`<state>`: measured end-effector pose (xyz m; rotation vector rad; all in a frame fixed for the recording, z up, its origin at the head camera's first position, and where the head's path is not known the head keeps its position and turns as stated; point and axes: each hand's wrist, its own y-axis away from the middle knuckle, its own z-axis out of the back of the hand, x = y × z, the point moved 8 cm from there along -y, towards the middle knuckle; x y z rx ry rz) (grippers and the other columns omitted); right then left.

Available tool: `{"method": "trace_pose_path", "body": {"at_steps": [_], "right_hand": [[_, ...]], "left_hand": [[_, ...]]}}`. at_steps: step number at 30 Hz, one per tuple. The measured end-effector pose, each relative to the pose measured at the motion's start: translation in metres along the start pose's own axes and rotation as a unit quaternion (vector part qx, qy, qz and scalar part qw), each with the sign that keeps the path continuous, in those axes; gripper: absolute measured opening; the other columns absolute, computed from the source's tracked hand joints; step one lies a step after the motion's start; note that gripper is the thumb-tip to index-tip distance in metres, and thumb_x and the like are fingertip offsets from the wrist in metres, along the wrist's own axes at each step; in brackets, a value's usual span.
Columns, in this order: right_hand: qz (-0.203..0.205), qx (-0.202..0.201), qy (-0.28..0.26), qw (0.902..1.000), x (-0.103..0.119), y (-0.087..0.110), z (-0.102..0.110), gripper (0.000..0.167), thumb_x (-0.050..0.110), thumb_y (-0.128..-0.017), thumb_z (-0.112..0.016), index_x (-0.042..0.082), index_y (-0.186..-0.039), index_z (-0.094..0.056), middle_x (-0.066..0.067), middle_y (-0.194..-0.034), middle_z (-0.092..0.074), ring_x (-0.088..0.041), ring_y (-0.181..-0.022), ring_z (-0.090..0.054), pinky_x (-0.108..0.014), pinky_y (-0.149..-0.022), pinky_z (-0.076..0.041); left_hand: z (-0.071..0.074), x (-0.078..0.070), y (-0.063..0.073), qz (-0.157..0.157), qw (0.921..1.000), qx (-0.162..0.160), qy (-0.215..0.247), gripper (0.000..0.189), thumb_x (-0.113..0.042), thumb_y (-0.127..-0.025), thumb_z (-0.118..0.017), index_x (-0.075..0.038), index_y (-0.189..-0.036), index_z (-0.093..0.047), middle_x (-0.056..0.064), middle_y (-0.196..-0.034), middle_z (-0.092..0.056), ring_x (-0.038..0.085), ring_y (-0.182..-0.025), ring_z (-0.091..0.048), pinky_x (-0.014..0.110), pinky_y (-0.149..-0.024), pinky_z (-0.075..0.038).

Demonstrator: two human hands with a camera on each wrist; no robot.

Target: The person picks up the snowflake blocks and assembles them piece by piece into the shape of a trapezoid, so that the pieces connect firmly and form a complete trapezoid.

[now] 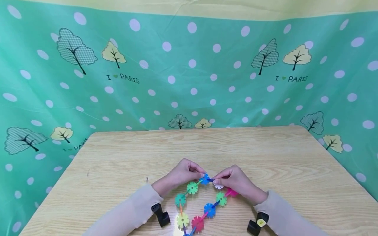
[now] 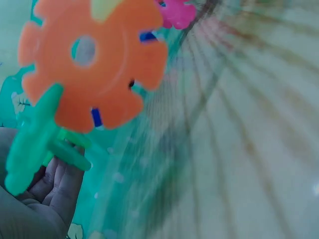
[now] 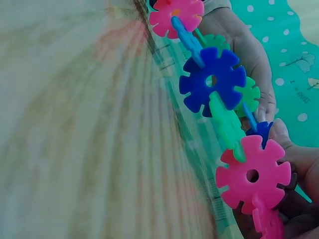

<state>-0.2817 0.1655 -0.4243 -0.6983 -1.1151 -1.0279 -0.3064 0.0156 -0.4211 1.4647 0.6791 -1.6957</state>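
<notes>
A chain of interlocking notched plastic discs curves in a loop over the near part of the table. My left hand point(image 1: 187, 171) pinches a blue notched disc point(image 1: 205, 179) at the loop's far end. Facing it, my right hand point(image 1: 234, 180) pinches a dark blue notched disc point(image 1: 210, 180) seen edge-on, close above a white disc point(image 1: 219, 186). An orange disc point(image 2: 114, 64) and a teal one point(image 2: 32, 142) fill the left wrist view, in front of that hand. A pink disc point(image 3: 254, 174) partly hides my right fingers in the right wrist view.
The chain's near end, past a yellow disc point(image 1: 182, 220) and a red disc point(image 1: 197, 224), runs out at the bottom of the head view. Behind the wooden table point(image 1: 133, 147) hangs a green dotted cloth point(image 1: 177, 98). Black wrist cameras sit below both sleeves.
</notes>
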Motion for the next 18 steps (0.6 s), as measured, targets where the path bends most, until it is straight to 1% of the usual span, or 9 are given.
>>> {"method": "trace_pose_path", "body": {"at_steps": [3, 7, 11, 14, 15, 16, 18], "right_hand": [[-0.006, 0.0, -0.002, 1.0, 0.0, 0.001, -0.001, 0.018, 0.013, -0.083, -0.072, -0.003, -0.091, -0.073, -0.013, -0.088, -0.072, -0.013, -0.078, -0.067, -0.021, -0.066, -0.054], [-0.018, 0.0, -0.015, 0.9997, 0.0, -0.001, -0.002, 0.02, 0.014, -0.083, -0.072, -0.003, -0.093, -0.073, -0.013, -0.088, -0.072, -0.011, -0.074, -0.064, -0.02, -0.063, -0.052], [-0.02, -0.001, -0.031, 0.9993, 0.001, -0.002, -0.002, 0.023, 0.015, -0.085, -0.071, -0.005, -0.097, -0.071, -0.014, -0.091, -0.072, -0.011, -0.073, -0.063, -0.021, -0.063, -0.051], [-0.031, -0.025, -0.034, 0.9986, -0.002, -0.003, 0.003, 0.025, 0.017, -0.083, -0.072, -0.003, -0.098, -0.071, -0.013, -0.091, -0.072, -0.013, -0.076, -0.063, -0.022, -0.065, -0.052], [-0.035, -0.036, -0.034, 0.9982, -0.004, -0.003, 0.005, 0.026, 0.017, -0.083, -0.072, -0.003, -0.098, -0.071, -0.013, -0.092, -0.072, -0.013, -0.077, -0.064, -0.022, -0.066, -0.053], [-0.039, -0.049, -0.035, 0.9974, -0.005, -0.003, 0.007, 0.026, 0.019, -0.083, -0.072, -0.002, -0.099, -0.071, -0.012, -0.092, -0.072, -0.014, -0.078, -0.064, -0.022, -0.067, -0.053], [-0.043, -0.073, -0.044, 0.9954, -0.008, -0.004, 0.011, 0.027, 0.018, -0.083, -0.072, -0.003, -0.099, -0.071, -0.013, -0.09, -0.072, -0.014, -0.077, -0.064, -0.027, -0.065, -0.056]], "left_hand": [[0.0, 0.002, 0.0, 0.004, 1.0, 0.0, 0.005, 0.014, -0.004, -0.085, -0.067, 0.007, -0.094, -0.07, 0.012, -0.078, -0.071, 0.008, -0.06, -0.06, 0.023, -0.061, -0.054], [0.006, 0.008, -0.003, 0.012, 0.9998, -0.002, 0.018, 0.017, -0.006, -0.085, -0.067, 0.007, -0.096, -0.07, 0.012, -0.083, -0.072, 0.008, -0.064, -0.063, 0.025, -0.066, -0.055], [0.014, 0.008, -0.006, 0.01, 0.9999, 0.007, 0.005, 0.019, -0.011, -0.086, -0.068, 0.004, -0.098, -0.071, 0.01, -0.084, -0.072, 0.01, -0.069, -0.065, 0.027, -0.07, -0.056], [0.023, 0.003, -0.006, 0.007, 0.9999, 0.01, -0.007, 0.024, -0.015, -0.086, -0.068, 0.003, -0.103, -0.07, 0.01, -0.089, -0.072, 0.014, -0.076, -0.067, 0.029, -0.074, -0.055], [0.028, 0.001, -0.005, 0.003, 0.9999, 0.01, -0.004, 0.026, -0.015, -0.087, -0.068, 0.003, -0.105, -0.069, 0.011, -0.092, -0.072, 0.018, -0.08, -0.068, 0.03, -0.076, -0.055], [0.033, 0.0, -0.004, 0.001, 1.0, 0.006, 0.003, 0.028, -0.015, -0.087, -0.068, 0.003, -0.107, -0.067, 0.012, -0.096, -0.071, 0.022, -0.085, -0.068, 0.032, -0.078, -0.055], [0.044, -0.001, -0.002, 0.0, 0.9999, -0.007, 0.01, 0.031, -0.015, -0.088, -0.067, 0.004, -0.112, -0.065, 0.013, -0.102, -0.07, 0.025, -0.092, -0.067, 0.035, -0.081, -0.055]]}}
